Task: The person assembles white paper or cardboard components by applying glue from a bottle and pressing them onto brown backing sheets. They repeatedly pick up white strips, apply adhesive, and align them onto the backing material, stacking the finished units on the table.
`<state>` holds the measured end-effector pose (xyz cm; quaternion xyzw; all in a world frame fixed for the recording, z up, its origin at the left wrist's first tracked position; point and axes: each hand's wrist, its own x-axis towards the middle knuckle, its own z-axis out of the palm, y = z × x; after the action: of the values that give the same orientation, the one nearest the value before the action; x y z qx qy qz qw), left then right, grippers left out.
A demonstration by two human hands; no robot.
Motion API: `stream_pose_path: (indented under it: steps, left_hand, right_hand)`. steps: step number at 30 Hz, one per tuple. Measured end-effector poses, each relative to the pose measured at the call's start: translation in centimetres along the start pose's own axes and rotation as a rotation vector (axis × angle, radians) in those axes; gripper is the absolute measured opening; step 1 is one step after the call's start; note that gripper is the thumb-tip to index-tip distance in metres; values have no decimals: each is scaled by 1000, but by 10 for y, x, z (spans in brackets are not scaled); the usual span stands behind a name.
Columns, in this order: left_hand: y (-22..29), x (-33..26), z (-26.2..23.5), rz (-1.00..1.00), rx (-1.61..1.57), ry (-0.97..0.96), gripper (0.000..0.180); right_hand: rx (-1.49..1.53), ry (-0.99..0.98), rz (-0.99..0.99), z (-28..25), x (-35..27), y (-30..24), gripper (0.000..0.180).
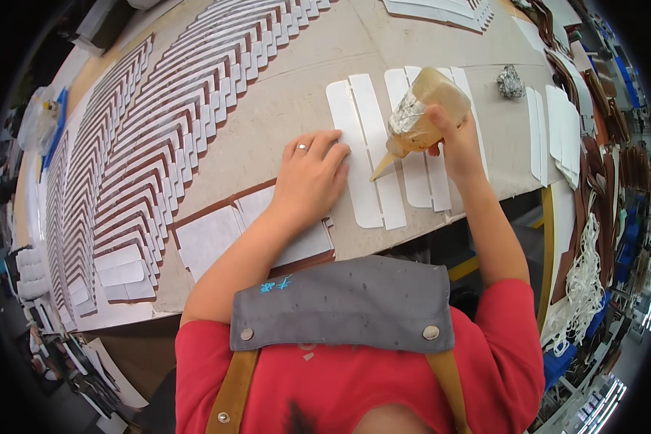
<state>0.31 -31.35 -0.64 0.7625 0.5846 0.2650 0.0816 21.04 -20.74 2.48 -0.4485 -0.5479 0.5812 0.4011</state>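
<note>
My right hand (458, 142) grips a translucent squeeze bottle (441, 94) with yellowish liquid in it and shiny wrapping round its shoulder. The bottle is tipped nozzle-down, its tapered tip just over or touching a white panel (365, 195) made of two long strips side by side. Beside that panel's left edge my left hand (314, 172) rests palm down, fingers loosely bent and apart, with fingertips at the edge. A similar white panel (418, 189) lies to the right, partly hidden by the bottle and right hand. Under my left forearm are brown-edged white pieces (210, 235).
Long overlapping rows of brown-edged white pieces (195, 94) cover the table's left side. More white pieces (448, 11) lie at the far edge. A crumpled silvery ball (511, 81) and white strips (561, 134) sit at right. Brown pieces and white cords (586, 267) hang beyond.
</note>
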Motion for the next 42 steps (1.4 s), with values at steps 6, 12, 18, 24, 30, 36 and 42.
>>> stream_pose_path:
  steps: [6, 12, 18, 24, 30, 36, 42]
  left_hand:
    - [0, 1, 0, 3, 4, -5, 20]
    - [0, -1, -1, 2, 3, -8, 21]
    - [0, 3, -4, 21, -17, 0, 22]
    - [0, 2, -3, 8, -5, -8, 22]
    - [0, 1, -4, -3, -23, -11, 22]
    - [1, 2, -4, -13, -28, -13, 22]
    - [0, 2, -3, -8, -20, -23, 22]
  right_hand:
    - [58, -49, 20, -9, -36, 7, 56]
    - [384, -9, 44, -18, -3, -5, 54]
    - [130, 18, -205, -4, 68, -25, 43]
    - [69, 52, -249, 14, 104, -12, 56]
    - [17, 45, -229, 15, 101, -13, 56]
    - [22, 10, -137, 8, 71, -13, 56]
    - [-19, -48, -58, -6, 34, -7, 55]
